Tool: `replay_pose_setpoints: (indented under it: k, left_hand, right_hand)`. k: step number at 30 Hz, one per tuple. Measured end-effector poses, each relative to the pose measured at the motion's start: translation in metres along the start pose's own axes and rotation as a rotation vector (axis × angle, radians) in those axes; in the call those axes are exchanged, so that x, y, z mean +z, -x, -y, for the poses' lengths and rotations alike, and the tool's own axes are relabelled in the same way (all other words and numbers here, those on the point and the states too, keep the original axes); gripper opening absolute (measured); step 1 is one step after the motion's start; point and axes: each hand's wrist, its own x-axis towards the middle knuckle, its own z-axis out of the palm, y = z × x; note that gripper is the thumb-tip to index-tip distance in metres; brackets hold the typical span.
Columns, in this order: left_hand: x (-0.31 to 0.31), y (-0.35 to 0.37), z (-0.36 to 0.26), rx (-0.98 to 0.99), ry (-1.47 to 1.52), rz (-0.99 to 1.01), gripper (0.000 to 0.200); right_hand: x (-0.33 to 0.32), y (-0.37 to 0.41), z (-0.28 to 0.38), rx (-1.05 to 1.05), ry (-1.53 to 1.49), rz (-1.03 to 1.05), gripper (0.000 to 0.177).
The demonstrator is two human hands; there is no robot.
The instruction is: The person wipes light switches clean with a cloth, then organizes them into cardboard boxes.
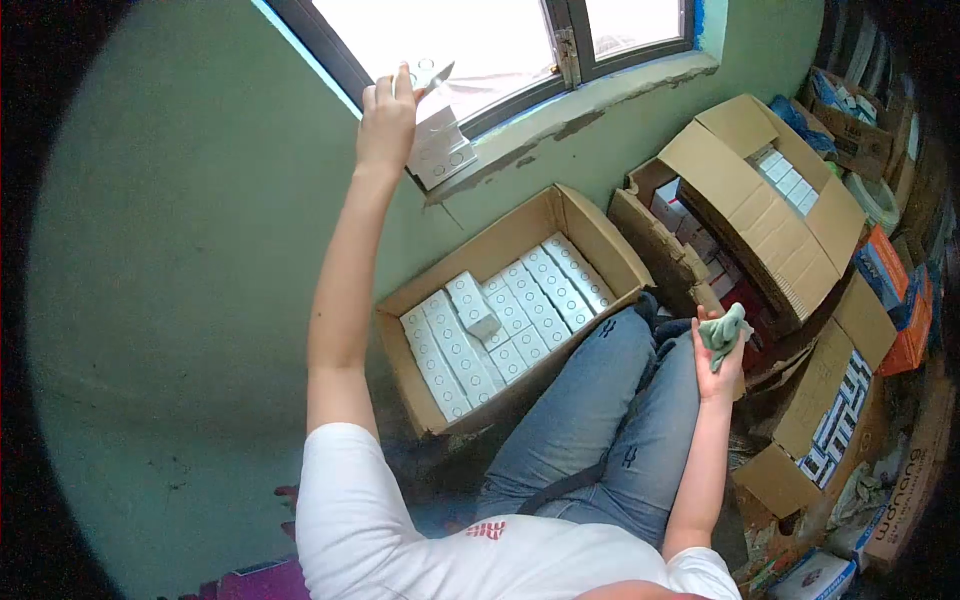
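The person sits w/ legs in jeans stretched toward an open carton. The left hand is raised high, fingers closed round a white box, holding it up against the window, just above the sill. The right hand is low beside the knee, fingers curled round a bunched green cloth.

Judged from this, the step in hand is prob. a check of one box against the light, w/ the cloth kept ready. Bringing box & cloth together would call for lowering the left arm to lap height. Putting the box down would need a free slot in the carton, where rows of boxes are packed tight and a loose box lies on top of them.

Hard to make out:
- The printing on the held box shows only faint circles.
- A pale sliver above the left fingers may be a flap or a separate piece; can't tell.
- Window glare washes out that whole area.
- The held box's far side is hidden.
- More cartons at right are partly cut off by the dark lens edge, contents only partly visible.
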Motion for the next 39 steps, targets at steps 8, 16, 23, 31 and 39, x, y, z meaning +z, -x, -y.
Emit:
replay_pose_setpoints:
  k: [8, 16, 23, 31, 39]
  left_hand:
    - [0.028, 0.023, 0.004, 0.224, -0.340, 0.115, 0.038]
    - [0.011, 0.025, -0.018, 0.040, -0.303, 0.067, 0.027]
    - [-0.009, 0.124, -0.086, 0.468, 0.327, 0.399, 0.015]
    - [0.058, 0.350, -0.130, 0.410, 0.219, 0.919, 0.024]
    - [0.045, 0.296, -0.120, 0.109, 0.338, 1.082, 0.012]
  right_hand:
    - [-0.026, -0.009, 0.008, -0.021, 0.118, 0.096, 0.038]
    - [0.001, 0.001, 0.005, -0.046, 0.258, -0.104, 0.043]
    - [0.019, 0.004, 0.001, -0.056, 0.441, -0.010, 0.068]
    - [0.040, 0.010, -0.008, -0.060, 0.668, -0.010, 0.052]
    - [0.037, 0.013, -0.006, 0.006, 0.591, 0.001, 0.032]
